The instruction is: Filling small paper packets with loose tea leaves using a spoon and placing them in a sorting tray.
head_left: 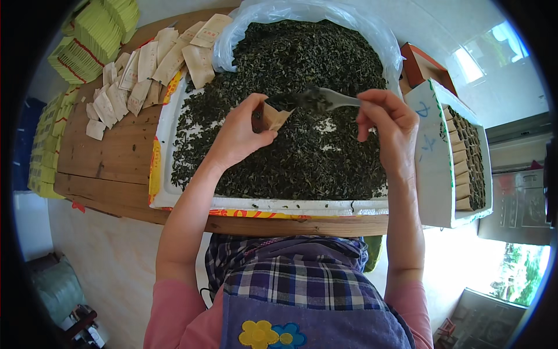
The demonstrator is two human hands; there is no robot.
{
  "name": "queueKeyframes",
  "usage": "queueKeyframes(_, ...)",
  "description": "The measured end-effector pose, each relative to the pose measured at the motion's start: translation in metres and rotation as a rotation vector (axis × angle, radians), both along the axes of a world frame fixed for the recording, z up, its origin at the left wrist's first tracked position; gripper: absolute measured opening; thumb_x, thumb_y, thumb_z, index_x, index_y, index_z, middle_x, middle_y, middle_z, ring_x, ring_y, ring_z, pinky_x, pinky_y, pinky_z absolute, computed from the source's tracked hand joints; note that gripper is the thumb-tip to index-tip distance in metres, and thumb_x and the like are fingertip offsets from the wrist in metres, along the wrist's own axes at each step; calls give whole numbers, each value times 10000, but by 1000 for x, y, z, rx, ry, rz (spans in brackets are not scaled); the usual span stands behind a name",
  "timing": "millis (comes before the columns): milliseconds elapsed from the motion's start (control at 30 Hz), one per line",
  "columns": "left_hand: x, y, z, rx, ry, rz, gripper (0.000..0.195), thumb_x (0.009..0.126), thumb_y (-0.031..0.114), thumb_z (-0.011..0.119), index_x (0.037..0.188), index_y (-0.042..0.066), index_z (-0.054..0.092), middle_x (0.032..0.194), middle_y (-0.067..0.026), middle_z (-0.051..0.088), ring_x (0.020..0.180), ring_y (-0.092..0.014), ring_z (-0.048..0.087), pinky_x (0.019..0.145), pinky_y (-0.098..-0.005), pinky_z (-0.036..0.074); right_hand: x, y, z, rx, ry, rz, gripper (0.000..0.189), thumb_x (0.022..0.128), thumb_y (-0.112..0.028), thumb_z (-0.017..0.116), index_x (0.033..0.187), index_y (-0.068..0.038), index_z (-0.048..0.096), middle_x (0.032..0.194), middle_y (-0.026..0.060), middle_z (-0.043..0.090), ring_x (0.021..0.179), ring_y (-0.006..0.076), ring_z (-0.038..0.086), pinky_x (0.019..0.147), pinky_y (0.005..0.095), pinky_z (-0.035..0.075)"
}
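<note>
My left hand grips a small brown paper packet, its mouth held open and turned toward the right. In my right hand is the handle of a pale spoon, its bowl heaped with dark dried leaves close to the packet's mouth. Whether the spoon touches the packet cannot be made out. Below both hands, loose dried leaves that look like tea cover a white foam tray. A larger heap of leaves spills from a clear plastic bag at the far side.
Printed paper packets lie in a pile on the wooden table at left. Yellow-green bundled stacks stand beyond them. To the right, a white foam box holds rows of brown packets. Behind it sits a red-brown box.
</note>
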State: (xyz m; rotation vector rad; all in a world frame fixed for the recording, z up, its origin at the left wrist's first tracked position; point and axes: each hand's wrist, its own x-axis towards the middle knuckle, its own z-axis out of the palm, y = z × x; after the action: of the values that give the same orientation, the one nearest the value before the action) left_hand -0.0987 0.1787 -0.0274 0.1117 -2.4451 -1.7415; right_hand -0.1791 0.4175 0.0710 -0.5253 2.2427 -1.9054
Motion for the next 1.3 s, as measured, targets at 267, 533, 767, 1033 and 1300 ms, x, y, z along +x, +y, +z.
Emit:
queueKeyframes(267, -1, 5, 5, -31, -40, -51, 588, 735, 88, 759, 1258, 25, 497, 1027, -55, 607, 896, -128, 611, 847, -297, 494, 14, -18, -4, 362, 1005, 198, 223, 823, 112, 621, 999, -5, 693, 840, 109, 689, 660, 154, 649, 592, 275, 523)
queueKeyframes(533, 0, 3, 6, -40, -42, -25, 605, 728, 108, 746, 1266, 0, 492, 1017, -81, 610, 862, -156, 596, 820, -300, 495, 20, -15, -12, 396, 1102, 225, 324, 732, 158, 635, 1010, 0, 691, 869, 129, 702, 718, 215, 662, 606, 288, 534)
queueKeyframes(767, 2, 3, 4, 22, 4, 33, 592, 739, 60, 759, 1260, 1, 483, 968, -63, 613, 822, -134, 596, 788, -289, 499, 17, -2, -25, 64, 293, -135, 155, 931, 9, 585, 1058, 38, 668, 819, 112, 684, 634, 133, 646, 605, 234, 512)
queueKeyframes(1033, -1, 7, 0, -27, 37, 2, 591, 760, -2, 746, 1281, 21, 468, 909, -30, 602, 812, -98, 594, 765, -264, 490, 5, -3, -48, -151, -196, -41, 180, 898, -26, 566, 1031, 68, 642, 768, 126, 657, 573, 173, 635, 597, 261, 507)
queueKeyframes(1300, -2, 9, 2, -128, 54, 44, 573, 753, 6, 752, 1257, 15, 480, 882, -46, 597, 796, -113, 596, 756, -276, 496, 8, -4, -28, -141, -93, -79, 173, 910, -35, 577, 1039, 56, 647, 768, 117, 656, 576, 165, 631, 586, 253, 499)
